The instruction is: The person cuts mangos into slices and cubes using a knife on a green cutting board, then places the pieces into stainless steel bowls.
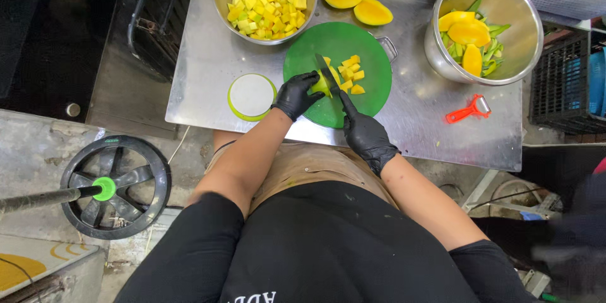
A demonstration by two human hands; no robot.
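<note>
1. Black sleeves and a tan apron fill the bottom of the view from the head camera, the person's forearms reaching up to a steel desk [208,69].
2. Gloved in black, the right hand [366,136] is closed round the handle of a knife [327,71]; the handle itself is hidden in the fist, and only the dark blade shows, angled up and left.
3. Also gloved, the left hand [294,93] curls over a mango piece [322,83], fingers pinning it to a round green cutting board [334,44]; most of the fruit is covered, leaving a yellow-green edge under the blade.
4. Yellow mango cubes [351,76] lie just right of the blade on the board.
5. Behind the board, a steel bowl [222,0] holds diced mango, its top rim cut off by the frame; two peeled mango halves [356,1] rest beside it.
6. At right, a deeper steel pot [511,6] holds green peelings and yellow scraps, with a red peeler [468,110] near it on the desk.
7. White, green-rimmed lid [251,96] lies just left of the left hand.
</note>
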